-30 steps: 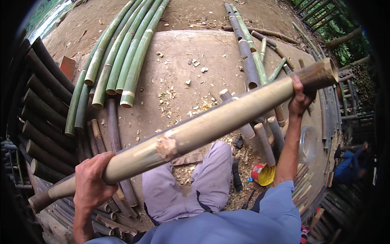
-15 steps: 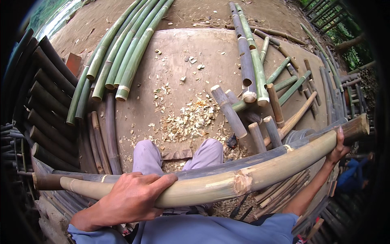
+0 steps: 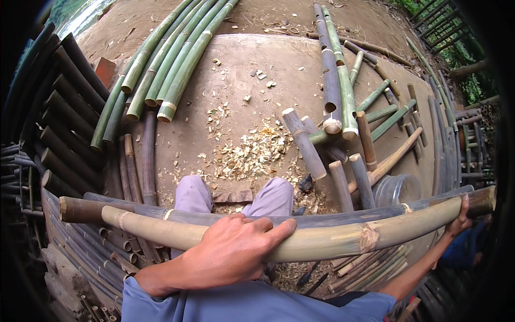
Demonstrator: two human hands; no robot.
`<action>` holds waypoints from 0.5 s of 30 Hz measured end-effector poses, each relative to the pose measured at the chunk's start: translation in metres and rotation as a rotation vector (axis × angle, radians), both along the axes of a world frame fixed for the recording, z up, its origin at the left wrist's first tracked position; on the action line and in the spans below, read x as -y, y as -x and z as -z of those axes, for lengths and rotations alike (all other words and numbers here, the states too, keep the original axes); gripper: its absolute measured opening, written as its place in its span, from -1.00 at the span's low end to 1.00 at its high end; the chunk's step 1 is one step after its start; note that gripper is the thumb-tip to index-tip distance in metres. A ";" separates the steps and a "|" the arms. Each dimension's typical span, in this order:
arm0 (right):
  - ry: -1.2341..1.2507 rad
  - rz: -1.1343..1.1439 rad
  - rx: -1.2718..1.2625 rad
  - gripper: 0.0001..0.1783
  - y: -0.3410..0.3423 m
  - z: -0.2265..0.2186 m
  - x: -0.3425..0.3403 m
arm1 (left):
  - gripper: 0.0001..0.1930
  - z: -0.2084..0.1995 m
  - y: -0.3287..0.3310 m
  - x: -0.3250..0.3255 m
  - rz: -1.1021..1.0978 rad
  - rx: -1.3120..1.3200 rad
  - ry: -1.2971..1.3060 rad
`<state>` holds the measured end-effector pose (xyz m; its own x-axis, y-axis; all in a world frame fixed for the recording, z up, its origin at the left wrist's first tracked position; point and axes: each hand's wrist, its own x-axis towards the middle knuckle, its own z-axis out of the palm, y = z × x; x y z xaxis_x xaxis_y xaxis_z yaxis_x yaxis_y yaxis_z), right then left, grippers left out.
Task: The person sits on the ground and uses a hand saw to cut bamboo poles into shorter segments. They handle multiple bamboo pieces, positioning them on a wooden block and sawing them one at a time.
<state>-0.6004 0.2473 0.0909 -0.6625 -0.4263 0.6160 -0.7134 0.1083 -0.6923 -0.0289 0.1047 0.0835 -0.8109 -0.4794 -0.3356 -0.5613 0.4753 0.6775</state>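
Observation:
A thick pale bamboo pole (image 3: 316, 240) lies crosswise in front of my body, nearly level, with a rough node right of its middle. My left hand (image 3: 230, 241) is closed over it from above, left of the middle, thumb pointing right. At the far right end, my right hand (image 3: 458, 219) grips the pole from the outer side, its palm partly hidden. Just behind runs a dark grey bamboo pole (image 3: 343, 216), over my knees. A brown bamboo end (image 3: 80, 209) juts out at the left; a similar brown end shows at the right beyond my right hand.
Wood chips (image 3: 255, 153) lie heaped on the ground past my knees. Green bamboo poles (image 3: 185, 72) lie at the far left, notched poles (image 3: 331, 80) at the far right. Short bamboo pieces (image 3: 304, 142) stand or lean nearby. Dark bamboo (image 3: 72, 142) is stacked at the left.
The poles have shifted right and swung closer to level: their right end dropped, their left end rose. My left hand moved right with them. My right hand came down.

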 end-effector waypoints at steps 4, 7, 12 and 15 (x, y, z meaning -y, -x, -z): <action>0.013 0.127 0.004 -0.51 0.005 -0.020 -0.031 | -0.23 0.007 0.021 0.006 0.046 -0.071 0.021; -0.029 0.208 -0.067 -0.46 0.014 -0.033 -0.065 | -0.28 0.008 0.035 0.010 0.084 -0.114 0.063; -0.018 0.346 -0.083 -0.41 -0.032 -0.043 -0.096 | -0.35 0.000 0.043 0.024 0.142 -0.127 0.131; -0.027 0.316 -0.080 -0.41 -0.052 -0.049 -0.105 | -0.33 -0.009 0.040 0.031 0.238 -0.048 0.121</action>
